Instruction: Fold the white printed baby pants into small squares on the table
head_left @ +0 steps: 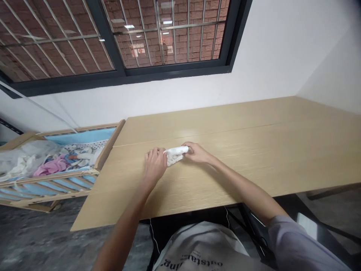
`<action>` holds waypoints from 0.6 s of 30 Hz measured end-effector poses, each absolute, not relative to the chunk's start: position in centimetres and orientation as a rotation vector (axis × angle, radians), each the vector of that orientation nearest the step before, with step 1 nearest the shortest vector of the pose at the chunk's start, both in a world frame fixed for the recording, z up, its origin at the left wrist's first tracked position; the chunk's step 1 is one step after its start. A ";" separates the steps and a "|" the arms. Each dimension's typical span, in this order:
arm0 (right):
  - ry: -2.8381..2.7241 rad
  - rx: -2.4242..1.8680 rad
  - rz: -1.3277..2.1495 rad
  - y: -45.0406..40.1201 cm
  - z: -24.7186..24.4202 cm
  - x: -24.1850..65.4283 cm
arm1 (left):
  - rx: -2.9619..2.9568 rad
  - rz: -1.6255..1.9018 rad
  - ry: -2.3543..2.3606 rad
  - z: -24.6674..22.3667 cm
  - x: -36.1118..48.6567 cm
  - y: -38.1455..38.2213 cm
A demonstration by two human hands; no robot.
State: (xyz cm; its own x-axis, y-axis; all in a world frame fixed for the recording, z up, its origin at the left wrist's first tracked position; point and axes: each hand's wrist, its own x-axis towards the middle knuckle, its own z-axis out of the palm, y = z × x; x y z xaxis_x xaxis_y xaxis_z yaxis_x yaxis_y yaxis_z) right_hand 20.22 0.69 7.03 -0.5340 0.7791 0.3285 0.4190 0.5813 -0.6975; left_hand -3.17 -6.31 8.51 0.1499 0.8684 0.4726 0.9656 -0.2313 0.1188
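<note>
Looking down past a pale printed shirt [203,250] and a lilac sleeve [301,244], the view meets both forearms reaching out over the bench [254,169]. The left hand [154,163] has its grip closed on the near end of a small white cloth bundle [175,154], fingers pressed over the fabric, and the right hand [197,153] has its grip curled around the far end, so the two hands nearly meet across it. The bundle sits on the light wood-grain top, held between them and touching the surface, with a loose corner of fabric hanging out on the side nearest the body. Its print is too faint to read.

This one piece is already gathered into a compact roll, while more clothing lies loose and unfolded beyond the bench. A wooden crib [109,145] stands just past the bench's end, holding a heap of pale garments [28,160], a pink garment [53,167] and a blue pad [81,136]. Farther off, a white wall [254,90] rises to a dark-framed window [121,71] fitted with metal bars [187,34], and a brick wall [70,45] shows through the glass.
</note>
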 end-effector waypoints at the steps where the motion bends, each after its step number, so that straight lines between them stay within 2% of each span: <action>1: -2.150 -0.897 0.814 1.1 8.3 20.5 | -2.207 -0.756 -1.868 9.1 -3.3 -7.0; 5: -2.064 -0.909 1.193 2.8 11.7 20.7 | -2.396 -1.139 -2.129 9.0 -3.6 -9.9; 8: -2.091 -1.042 1.418 4.0 11.4 19.4 | -2.419 -1.235 -2.300 6.8 -3.1 -11.3; 13: -2.100 -1.123 1.584 5.8 7.4 16.9 | -2.288 -0.926 -2.385 3.1 -1.7 -11.9; 18: -2.082 -1.112 1.490 6.8 3.5 16.9 | -2.170 -0.489 -2.241 1.8 -1.1 -12.2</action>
